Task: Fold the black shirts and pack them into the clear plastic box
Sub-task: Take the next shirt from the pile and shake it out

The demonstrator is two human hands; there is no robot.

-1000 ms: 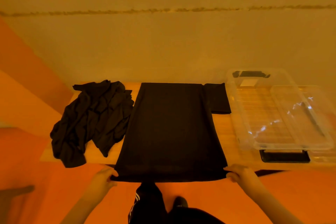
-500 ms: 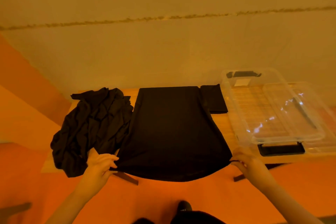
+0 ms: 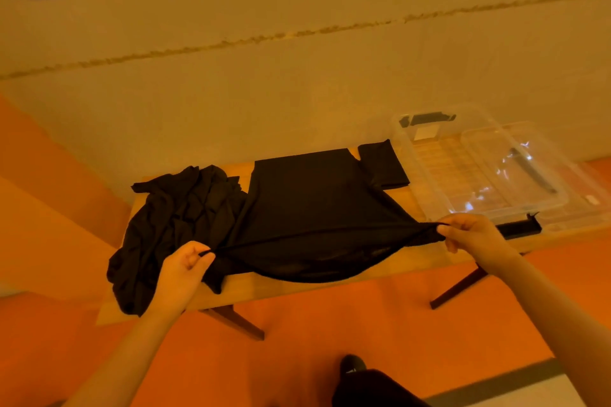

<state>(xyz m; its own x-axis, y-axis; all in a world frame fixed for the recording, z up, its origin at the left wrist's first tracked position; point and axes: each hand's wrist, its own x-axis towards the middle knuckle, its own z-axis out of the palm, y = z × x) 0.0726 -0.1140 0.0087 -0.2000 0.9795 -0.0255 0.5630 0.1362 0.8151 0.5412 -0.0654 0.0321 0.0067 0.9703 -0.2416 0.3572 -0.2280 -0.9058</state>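
Observation:
A black shirt [image 3: 310,198] lies spread on the wooden table [image 3: 410,261], its one visible sleeve pointing right at the far end. My left hand [image 3: 180,269] pinches the left corner of its hem and my right hand [image 3: 469,235] pinches the right corner. The hem is lifted off the table and stretched taut between them, the cloth sagging below. A crumpled heap of black shirts [image 3: 172,225] sits on the table's left side. The clear plastic box [image 3: 426,172] stands open at the right, with nothing inside.
The box's clear lid [image 3: 515,172] rests across the box's right part. A wall runs close behind the table. Orange floor lies below, with the table legs [image 3: 459,287] and my dark shoe [image 3: 353,365] in front.
Both hands have raised the hem from the table's near edge and carried it forward over the shirt. The view has tilted and shifted left.

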